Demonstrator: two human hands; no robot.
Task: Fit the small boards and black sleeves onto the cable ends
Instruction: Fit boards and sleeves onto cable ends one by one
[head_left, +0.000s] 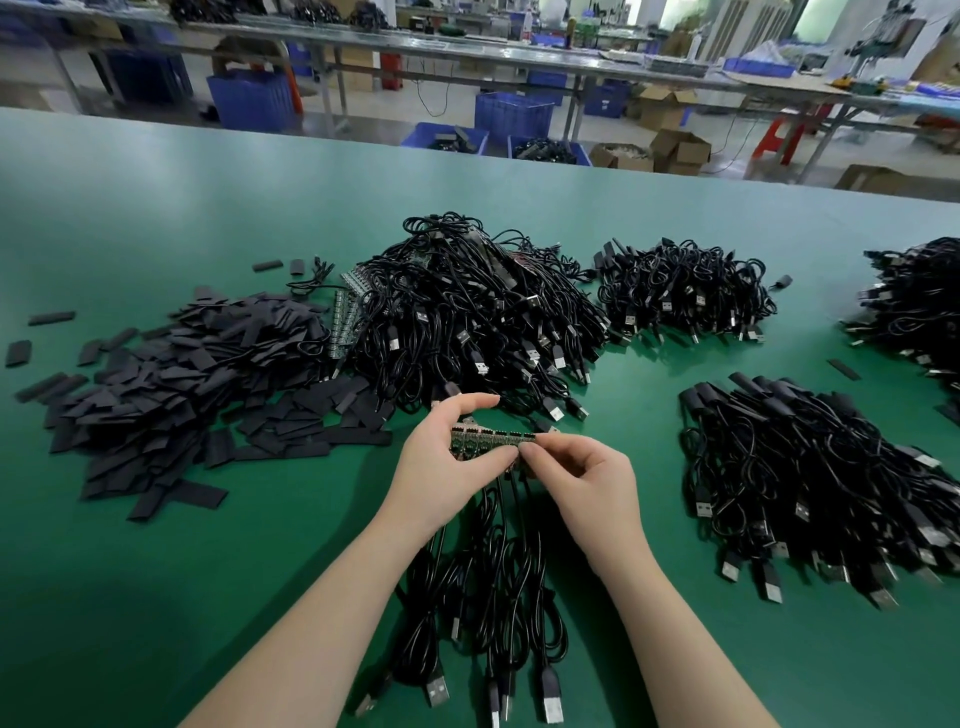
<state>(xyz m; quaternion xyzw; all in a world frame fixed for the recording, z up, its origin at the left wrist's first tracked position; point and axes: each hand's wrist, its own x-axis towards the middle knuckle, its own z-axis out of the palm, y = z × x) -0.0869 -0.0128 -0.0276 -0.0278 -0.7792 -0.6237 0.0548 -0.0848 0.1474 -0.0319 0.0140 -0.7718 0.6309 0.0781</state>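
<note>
A strip of small green boards (485, 440) is held just above the green table (156, 597), at the centre of the view. My left hand (447, 467) grips the strip's left part, thumb below and fingers over the top. My right hand (582, 483) pinches the strip's right end between thumb and forefinger. Several black USB cables (488, 587) hang from the boards toward me, their plugs lying near the front edge. A heap of flat black sleeves (176, 389) lies to the left.
A big pile of loose black cables (467, 317) sits behind my hands, with more green board strips (345, 317) at its left edge. Further cable piles lie at the right (685, 291), (810, 478) and far right (919, 306). Benches and blue crates stand beyond the table.
</note>
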